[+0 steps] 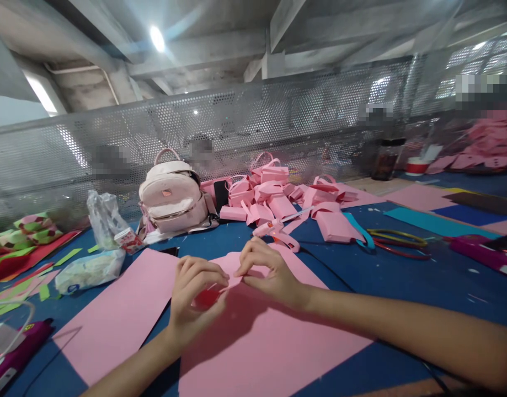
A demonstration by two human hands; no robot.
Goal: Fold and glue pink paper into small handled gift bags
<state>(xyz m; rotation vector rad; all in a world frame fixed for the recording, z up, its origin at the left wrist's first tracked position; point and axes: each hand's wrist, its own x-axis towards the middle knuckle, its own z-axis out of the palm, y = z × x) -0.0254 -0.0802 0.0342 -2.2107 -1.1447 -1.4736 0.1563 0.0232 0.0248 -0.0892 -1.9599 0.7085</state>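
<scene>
The left hand (197, 295) curls shut over a small red piece (206, 298), most of which hides under the fingers, so its shape is hard to make out. The right hand (266, 273) meets it from the other side, fingertips pinched on the edge of a pink sheet (257, 342) that lies flat on the blue table (402, 275); exactly where the pinch ends and the red piece begins cannot be told. A second pink sheet (121, 314) lies just beside the first, to the left, and the left forearm crosses its corner. Behind the hands a pink glue gun (278, 234) rests on the table, its cord running off under the right arm. Further back stand a pale backpack (174, 198) and a heap of folded pink paper bags (278, 193), the far ones blurred. A crumpled plastic bag (106, 220) and a white packet (90, 270) lie at left, near green paper scraps (50, 275). Another pink tool (17, 353) is cut off by the lower left edge, and a perforated metal screen (236, 127) closes the back of the table.
</scene>
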